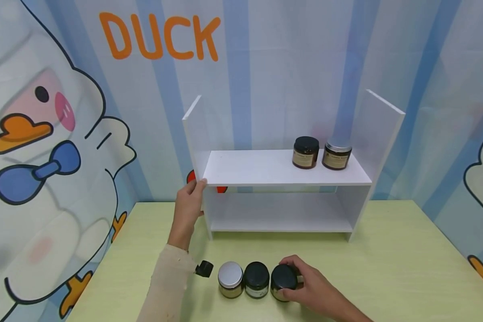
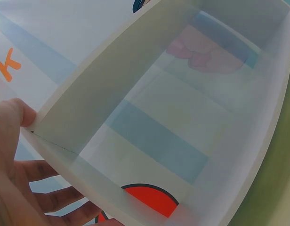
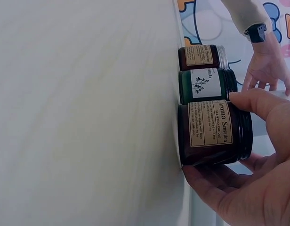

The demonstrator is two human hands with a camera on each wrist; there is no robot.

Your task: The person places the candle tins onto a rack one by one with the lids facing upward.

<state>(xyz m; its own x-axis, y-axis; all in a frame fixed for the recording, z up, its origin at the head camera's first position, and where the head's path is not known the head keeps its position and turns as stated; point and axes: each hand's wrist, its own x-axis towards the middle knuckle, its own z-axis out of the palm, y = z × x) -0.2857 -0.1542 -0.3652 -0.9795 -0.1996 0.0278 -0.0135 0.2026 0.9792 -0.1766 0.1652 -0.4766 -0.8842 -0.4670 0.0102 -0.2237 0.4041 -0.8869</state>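
Green table (image 1: 386, 268) | right hand (image 1: 311, 288) grip clamped on "Aroma Sensation" jar (image 1: 283, 279) | left hand (image 1: 189, 208) grip clasps white shelf (image 1: 281, 172) edge

shelf jar labels (image 1: 304, 158) too small | red shape (image 1: 191, 176) part hidden behind shelf (image 1: 281, 172)

Left hand (image 1: 189, 203) grips white shelf (image 1: 283, 172) left edge. Right hand (image 1: 311, 288) holds black-lidded jar (image 1: 283, 279) on tabletop (image 1: 406, 268), beside second black-lidded jar (image 1: 256, 279), silver-lidded jar (image 1: 230, 279). Two jars (image 1: 321, 153) on upper shelf.
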